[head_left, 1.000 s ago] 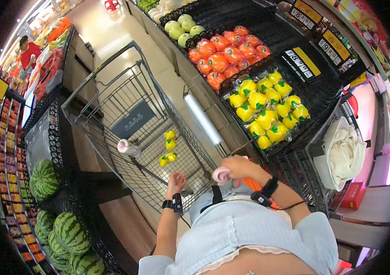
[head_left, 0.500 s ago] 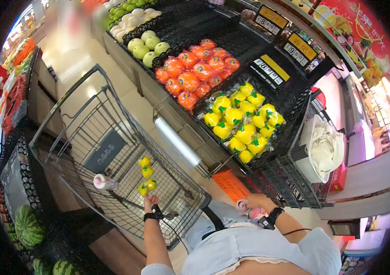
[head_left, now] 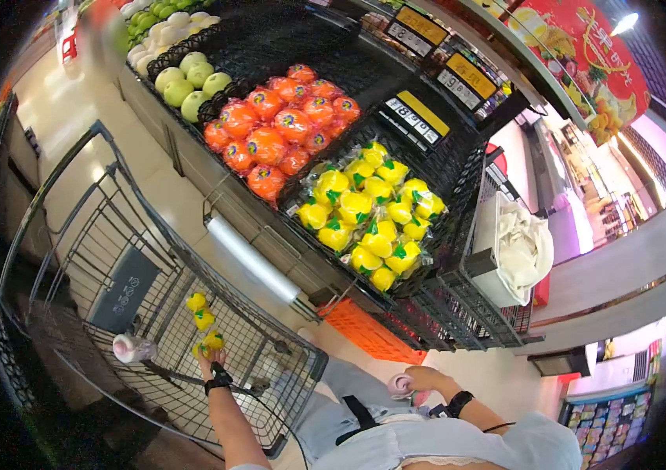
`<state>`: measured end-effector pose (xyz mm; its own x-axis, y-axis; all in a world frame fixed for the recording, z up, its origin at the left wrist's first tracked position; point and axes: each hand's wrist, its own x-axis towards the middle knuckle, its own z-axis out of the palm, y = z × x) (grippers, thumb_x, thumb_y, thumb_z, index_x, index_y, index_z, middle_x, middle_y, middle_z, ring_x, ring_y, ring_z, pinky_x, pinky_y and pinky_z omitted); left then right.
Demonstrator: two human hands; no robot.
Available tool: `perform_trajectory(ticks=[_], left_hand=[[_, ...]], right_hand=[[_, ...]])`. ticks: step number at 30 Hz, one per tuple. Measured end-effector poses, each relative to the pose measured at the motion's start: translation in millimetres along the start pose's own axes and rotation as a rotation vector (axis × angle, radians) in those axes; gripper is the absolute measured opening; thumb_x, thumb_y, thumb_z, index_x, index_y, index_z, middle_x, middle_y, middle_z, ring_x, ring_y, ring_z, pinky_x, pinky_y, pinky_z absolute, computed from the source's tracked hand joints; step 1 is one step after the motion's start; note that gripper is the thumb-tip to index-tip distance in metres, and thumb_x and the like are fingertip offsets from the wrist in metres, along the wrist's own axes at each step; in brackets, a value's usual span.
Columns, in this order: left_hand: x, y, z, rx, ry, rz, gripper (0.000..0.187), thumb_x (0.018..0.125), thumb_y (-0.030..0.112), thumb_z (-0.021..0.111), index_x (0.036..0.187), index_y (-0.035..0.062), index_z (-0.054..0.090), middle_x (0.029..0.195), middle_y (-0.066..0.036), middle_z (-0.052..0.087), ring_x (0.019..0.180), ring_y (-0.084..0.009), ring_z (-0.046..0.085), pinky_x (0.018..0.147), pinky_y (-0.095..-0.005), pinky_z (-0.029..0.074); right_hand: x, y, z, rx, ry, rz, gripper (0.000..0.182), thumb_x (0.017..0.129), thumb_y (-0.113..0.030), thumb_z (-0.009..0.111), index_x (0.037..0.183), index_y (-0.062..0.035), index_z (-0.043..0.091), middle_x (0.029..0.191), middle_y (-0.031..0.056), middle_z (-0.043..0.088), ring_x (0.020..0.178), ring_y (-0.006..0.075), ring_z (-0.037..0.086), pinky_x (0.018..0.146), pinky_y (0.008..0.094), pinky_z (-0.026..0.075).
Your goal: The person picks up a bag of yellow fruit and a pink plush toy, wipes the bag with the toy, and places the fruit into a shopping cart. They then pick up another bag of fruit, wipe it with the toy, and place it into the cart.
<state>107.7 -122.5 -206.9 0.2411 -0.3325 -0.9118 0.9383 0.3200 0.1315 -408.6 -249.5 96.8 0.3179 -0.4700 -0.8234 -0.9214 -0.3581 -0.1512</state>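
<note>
My left hand (head_left: 212,362) reaches into the shopping cart (head_left: 313,384), its fingers closed at the near end of some small bagged yellow fruits (head_left: 211,341). Just beyond lie more yellow fruits (head_left: 202,316) in line with them. A bottle-like container with a pinkish end (head_left: 134,348) lies on its side in the cart, left of that hand. In front of my body my right hand (head_left: 429,381) is closed around a pink and white rolled object (head_left: 400,385), whose details are too small to tell.
Wrapped yellow fruits (head_left: 372,211), red-orange wrapped fruits (head_left: 266,145) and green fruits (head_left: 192,82) fill the black stand. A plastic roll (head_left: 253,258) hangs on its side. An orange crate (head_left: 372,333) sits below, and a white bin (head_left: 505,251) stands at the stand's right end.
The view has swung right, so the cart and stand appear farther left. My left hand stays by the yellow fruits; my right hand and the pink object now show more clearly.
</note>
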Motion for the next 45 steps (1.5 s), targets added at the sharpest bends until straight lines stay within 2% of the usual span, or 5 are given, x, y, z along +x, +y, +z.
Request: perform_trajectory(ticks=[25,26,30,38,45], left_hand=[[64.9,-14.9,-44.9,-0.065,0.121,0.199,0.021,0.085,0.023,0.055,0.095,0.0039,0.054,0.076,-0.006,0.058,0.069,-0.0168,0.057,0.064,-0.0275,0.049],[68.3,-6.8,-45.4,0.073,-0.195,0.172,0.023,0.087,0.027,0.052,0.092,0.0049,0.053,0.069,-0.002,0.055,0.06,-0.0158,0.053,0.059,-0.027,0.047],[43.8,-3.9,25.9,0.211,0.133,0.226,0.028,0.088,0.033,0.046,0.083,0.0064,0.051,0.058,-0.002,0.045,0.052,-0.0139,0.044,0.054,-0.0269,0.042],[46.7,-2.0,19.5,0.51,-0.004,0.082,0.047,0.086,0.042,0.028,0.096,0.0021,0.052,0.076,-0.013,0.056,0.06,-0.0228,0.054,0.053,-0.0336,0.045],[27.4,-10.6,7.0,0.124,0.14,0.001,0.038,0.08,0.037,0.052,0.104,0.0078,0.046,0.093,-0.011,0.05,0.072,-0.0219,0.051,0.065,-0.0306,0.046]], right_hand=[[-16.3,38.4,38.6,0.251,-0.085,0.09,0.039,0.067,-0.029,0.058,0.092,0.0015,0.057,0.093,0.0213,0.059,0.087,0.0357,0.056,0.077,0.0388,0.044],[-18.1,38.4,37.4,0.248,-0.069,0.07,0.04,0.068,-0.029,0.058,0.093,0.0023,0.057,0.092,0.0219,0.059,0.087,0.0361,0.056,0.077,0.0388,0.044],[-9.4,40.9,36.6,0.269,-0.057,0.05,0.047,0.067,-0.031,0.061,0.1,0.0022,0.056,0.099,0.0217,0.058,0.092,0.0343,0.056,0.08,0.039,0.044],[-8.2,46.8,24.4,0.248,-0.075,0.057,0.039,0.068,-0.027,0.06,0.098,-0.0024,0.057,0.095,0.0184,0.06,0.087,0.0317,0.058,0.076,0.0374,0.045],[3.1,72.6,33.7,0.233,-0.072,0.075,0.042,0.069,-0.032,0.061,0.099,-0.0038,0.058,0.093,0.0159,0.061,0.084,0.0292,0.059,0.073,0.0365,0.045]])
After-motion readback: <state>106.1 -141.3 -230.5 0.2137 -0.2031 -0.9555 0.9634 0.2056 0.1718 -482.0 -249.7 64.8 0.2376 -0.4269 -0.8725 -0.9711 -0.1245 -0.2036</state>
